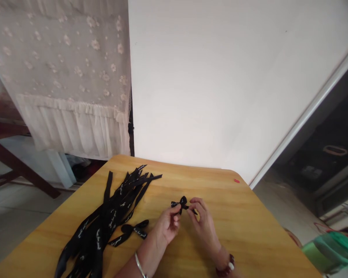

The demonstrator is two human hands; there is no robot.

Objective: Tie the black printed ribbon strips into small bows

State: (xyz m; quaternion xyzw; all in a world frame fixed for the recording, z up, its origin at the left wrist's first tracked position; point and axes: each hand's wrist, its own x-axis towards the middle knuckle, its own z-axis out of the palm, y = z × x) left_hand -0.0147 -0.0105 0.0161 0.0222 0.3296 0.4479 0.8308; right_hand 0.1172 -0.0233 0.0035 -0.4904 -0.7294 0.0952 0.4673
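Observation:
A small black ribbon bow [183, 200] with white lettering is held above the wooden table [243, 227]. My left hand [168, 224] pinches it near its middle, thumb on top. With thumb and forefinger, my right hand [201, 218] grips a tail of the same bow on its right side. To the left of my hands lies a heap of loose black ribbon strips [110, 220], printed with white script. Beside the heap, close to my left forearm, rests another black bow [133, 229] with long loops and tails.
A small red piece [236, 180] lies near the table's far right corner. A white panel [220, 85] stands right behind the table, and a lace curtain [75, 77] hangs at the left. A green translucent container [330, 251] is at the lower right, off the table.

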